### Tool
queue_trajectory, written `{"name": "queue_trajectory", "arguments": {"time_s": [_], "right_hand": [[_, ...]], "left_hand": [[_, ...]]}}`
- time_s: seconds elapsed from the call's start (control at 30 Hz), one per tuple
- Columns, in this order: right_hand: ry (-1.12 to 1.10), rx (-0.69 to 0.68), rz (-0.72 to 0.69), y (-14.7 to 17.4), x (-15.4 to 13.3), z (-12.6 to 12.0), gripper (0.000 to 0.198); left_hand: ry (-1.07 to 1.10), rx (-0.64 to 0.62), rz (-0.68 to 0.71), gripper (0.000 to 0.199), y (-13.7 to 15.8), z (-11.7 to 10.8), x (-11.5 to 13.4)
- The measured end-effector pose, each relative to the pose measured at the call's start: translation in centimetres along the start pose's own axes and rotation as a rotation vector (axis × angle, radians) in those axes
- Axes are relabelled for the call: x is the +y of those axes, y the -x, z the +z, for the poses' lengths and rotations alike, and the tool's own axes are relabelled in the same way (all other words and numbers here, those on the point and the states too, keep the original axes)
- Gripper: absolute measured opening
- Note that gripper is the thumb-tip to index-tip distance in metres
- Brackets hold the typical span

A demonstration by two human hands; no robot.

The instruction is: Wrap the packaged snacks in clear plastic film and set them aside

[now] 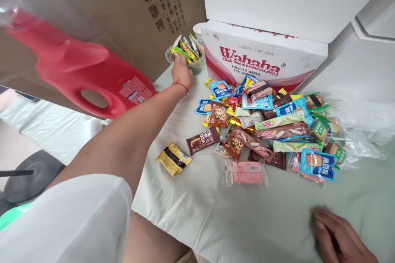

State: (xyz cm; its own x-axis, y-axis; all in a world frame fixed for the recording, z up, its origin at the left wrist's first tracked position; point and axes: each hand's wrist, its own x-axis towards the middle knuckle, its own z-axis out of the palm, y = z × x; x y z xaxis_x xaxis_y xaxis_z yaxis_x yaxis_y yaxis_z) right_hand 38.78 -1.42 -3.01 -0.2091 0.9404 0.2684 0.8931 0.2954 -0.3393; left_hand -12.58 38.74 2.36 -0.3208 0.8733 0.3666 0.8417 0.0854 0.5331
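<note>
My left hand (182, 73), with a red string at its wrist, reaches to the near rim of a clear bowl (199, 65). Its fingers are closed at a yellow-green snack packet (182, 52); the fingertips are partly hidden. Several more snack packets (194, 45) stand upright in the bowl. At the lower right, my right hand (341, 236) rests on the cloth with its fingers curled in and nothing visible in them. Between the hands lies a pile of wrapped snacks (259, 119). Nearest its front edge are a pink packet (247, 172) and a blue packet (318, 164).
Behind the pile stands a white and red Wahaha water carton (259, 53). A tall brown cardboard box (123, 16) is at the back left, with a large red jug (83, 65) before it. A yellow packet (173, 159) lies apart on the pale green cloth (191, 201). Crumpled clear plastic (359, 131) sits rightward.
</note>
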Motion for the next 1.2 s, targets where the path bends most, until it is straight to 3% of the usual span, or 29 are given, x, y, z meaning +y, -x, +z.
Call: {"name": "queue_trajectory", "arguments": {"time_s": [0.07, 0.27, 0.47, 0.6, 0.7, 0.77, 0.83, 0.93, 1.03, 1.1, 1.2], "right_hand": [[-0.003, 0.030, 0.038, -0.5, -1.1, -0.1, 0.027], [-0.001, 0.101, -0.004, -1.6, -2.1, -0.2, 0.024], [-0.082, 0.118, -0.018, -1.7, -2.2, -0.3, 0.016], [-0.145, 0.104, 0.000, -2.0, -2.4, -0.7, 0.015], [-0.191, 0.079, 0.009, -2.1, -2.3, -0.9, 0.016], [-0.202, 0.076, 0.008, -2.2, -2.2, -0.9, 0.016], [-0.215, 0.075, -0.003, -2.2, -2.1, -0.9, 0.016], [-0.255, 0.080, -0.017, -2.1, -2.1, -1.0, 0.014], [-0.292, 0.076, -0.012, -2.0, -2.1, -1.2, 0.013], [-0.315, 0.064, -0.002, -1.8, -2.0, -1.3, 0.014], [-0.353, 0.044, 0.012, -1.7, -1.8, -1.2, 0.014]], "left_hand": [[-0.012, 0.025, 0.003, 0.009, 2.8, -1.3, 0.0], [-0.091, -0.007, 0.072, 0.013, 12.4, -5.9, 0.6], [-0.043, 0.059, 0.312, 0.008, 18.8, -11.1, 2.3], [0.062, 0.169, 0.463, 0.005, 22.9, -15.7, 6.3], [0.321, 0.167, 0.405, 0.014, 25.3, -17.9, 11.2], [0.638, 0.083, 0.246, 0.023, 25.7, -17.6, 14.7], [1.026, -0.056, 0.014, 0.029, 25.1, -15.6, 17.7], [1.452, -0.216, -0.431, 0.028, 22.8, -10.4, 20.9], [1.611, -0.197, -0.885, 0.029, 21.1, -5.4, 22.6], [1.635, -0.210, -0.966, 0.026, 20.8, -3.6, 23.1], [1.703, -0.246, -0.873, 0.023, 20.5, -3.8, 23.3]]}}
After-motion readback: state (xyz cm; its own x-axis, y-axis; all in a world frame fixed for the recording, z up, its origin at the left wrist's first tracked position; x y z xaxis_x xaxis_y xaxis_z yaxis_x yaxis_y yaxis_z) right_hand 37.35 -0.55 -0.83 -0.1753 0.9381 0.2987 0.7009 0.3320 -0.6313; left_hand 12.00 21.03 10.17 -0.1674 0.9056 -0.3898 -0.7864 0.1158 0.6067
